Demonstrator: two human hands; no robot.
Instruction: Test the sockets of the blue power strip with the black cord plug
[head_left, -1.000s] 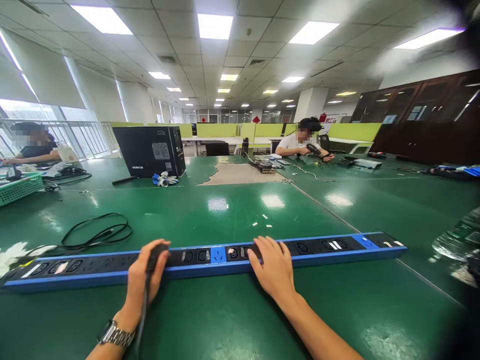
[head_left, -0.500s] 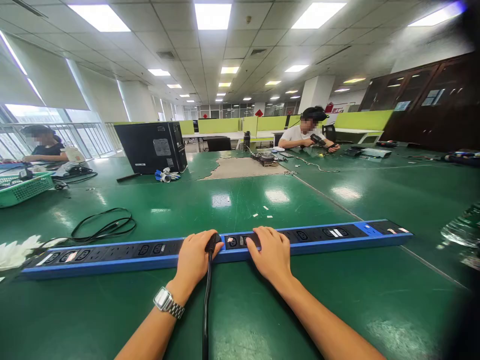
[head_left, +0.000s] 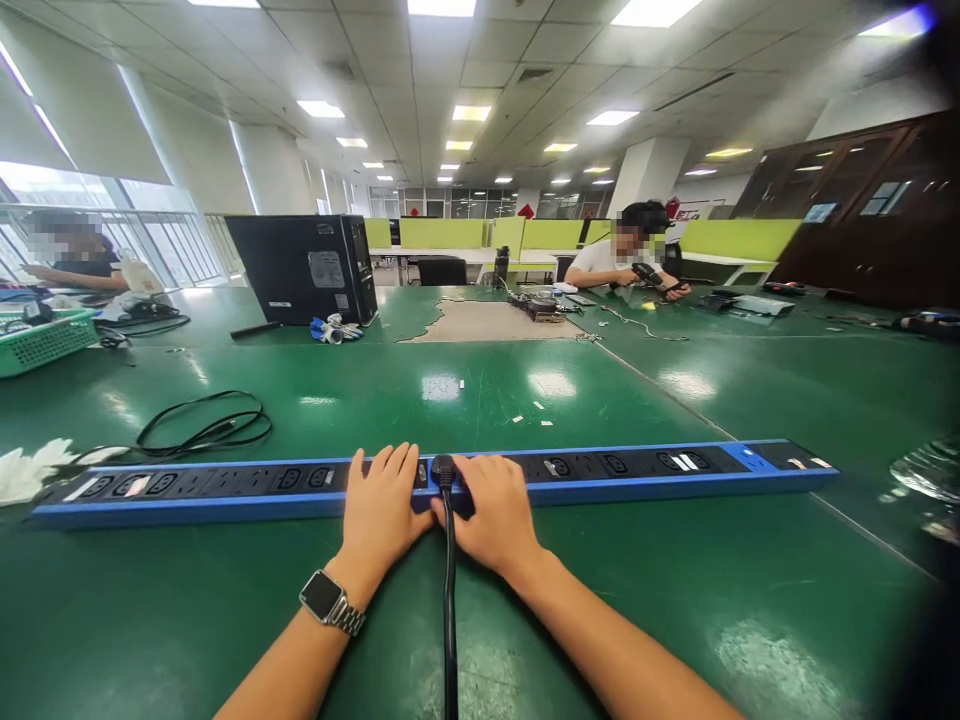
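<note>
A long blue power strip (head_left: pixel 247 510) with a black socket face lies across the table in front of me. Near its middle, a black plug (head_left: pixel 443 468) sits upright at the strip's face, its thick cord (head_left: pixel 450 610) running down towards me. My left hand (head_left: pixel 382 500) is closed over the strip just left of the plug, fingers across the top and thumb on the near side. Closed against the plug's right side is my right hand (head_left: pixel 491 510), its thumb by the cord. The plug's underside is hidden.
A coiled black cable (head_left: pixel 214 425) and white gloves (head_left: pixel 34 468) lie by the strip's left end. Beyond stand a black computer case (head_left: pixel 296 270) and a green basket (head_left: pixel 49 340). Two co-workers sit across the table, one at right holding a dark tool (head_left: pixel 649 275). Clear plastic (head_left: pixel 930 470) lies at right.
My left hand has let go of the plug and now rests on the strip to its left. My right hand has moved left from the strip to the plug.
</note>
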